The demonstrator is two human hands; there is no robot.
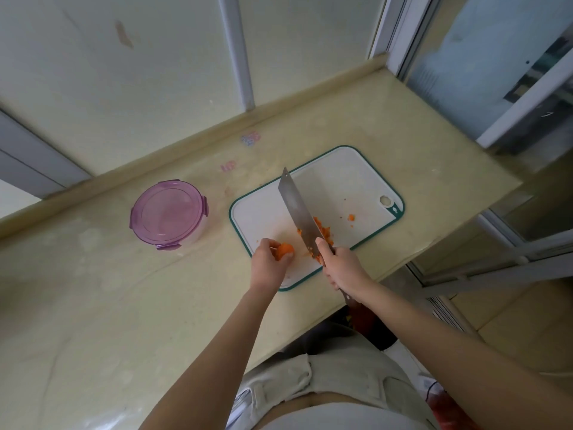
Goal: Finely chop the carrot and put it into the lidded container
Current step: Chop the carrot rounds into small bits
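Observation:
A white cutting board with a green rim lies on the beige counter. My left hand grips a stub of carrot at the board's near left corner. My right hand holds the handle of a cleaver, whose blade points away from me just right of the carrot. Chopped carrot bits lie right of the blade, and one loose piece lies farther right. The round container with a purple lid stands shut on the counter, left of the board.
The beige counter stretches left and toward me. Its front edge runs diagonally just below the board. A low backsplash ledge and wall panels stand behind. A window frame rises at the right. Small stickers mark the counter.

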